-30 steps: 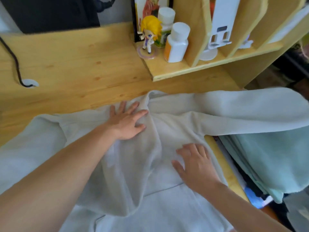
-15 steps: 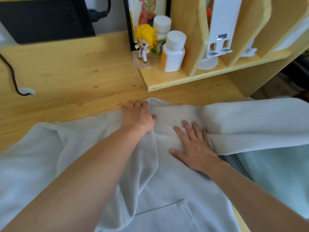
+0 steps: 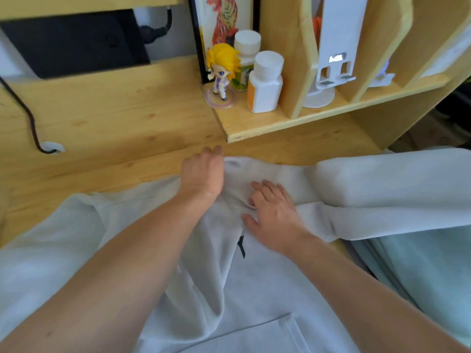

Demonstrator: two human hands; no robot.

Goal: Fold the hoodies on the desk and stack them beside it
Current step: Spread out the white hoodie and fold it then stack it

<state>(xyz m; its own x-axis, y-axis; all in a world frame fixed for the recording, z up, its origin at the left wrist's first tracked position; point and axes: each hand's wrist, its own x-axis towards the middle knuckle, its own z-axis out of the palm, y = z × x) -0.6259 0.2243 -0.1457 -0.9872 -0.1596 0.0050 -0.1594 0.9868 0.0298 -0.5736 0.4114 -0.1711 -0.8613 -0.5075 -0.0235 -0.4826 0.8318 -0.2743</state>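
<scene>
The pale grey hoodie (image 3: 254, 289) is lying spread across the near part of the desk (image 3: 114, 118), its body running from the front edge up toward the shelf unit (image 3: 293, 121), and the move ahead is turning on its far edge, which is lying straight under both hands. The left hand (image 3: 204, 174) is sitting at that far edge with its fingers curled over the cloth, apparently gripping it, though the fingertips are hidden. The right hand (image 3: 272, 215) is resting just beside it, fingers straight and spread, pressing the fabric flat. The right sleeve (image 3: 382, 179) is stretching away to the right, past the desk edge, doubled over itself, so the right hand is the nearer one for drawing it in. A pile of pale green cloth (image 3: 420, 271) is lying below it beside the desk. The shelf unit, holding a white bottle (image 3: 265, 82) and a figurine (image 3: 223, 72), is standing close behind the left hand, limiting room for pushing forward.
</scene>
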